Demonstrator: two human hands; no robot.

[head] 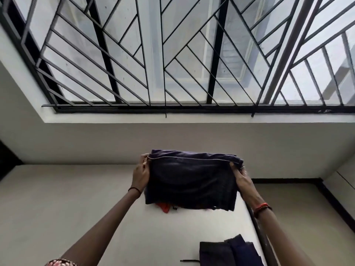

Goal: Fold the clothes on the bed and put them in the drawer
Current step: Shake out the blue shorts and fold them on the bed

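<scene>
Head view: a folded dark navy garment (192, 179) with a thin pale piping line along its far edge sits between the two hands, above the middle of the bed (86, 208). The left hand (141, 173) grips the garment's far left corner, fingers curled round the edge. The right hand (241, 176) pinches its far right corner, with a ring showing on one finger. The garment hangs from these corners towards the near side, and its lower edge covers most of an orange cloth (164, 207) lying on the bed. Near and to the right, well apart from the hands, a stack of folded dark clothes (226, 252) rests on the bed, with a black cord (189, 260) just to its left. A window with a black grille (172, 54) fills the far wall.
</scene>
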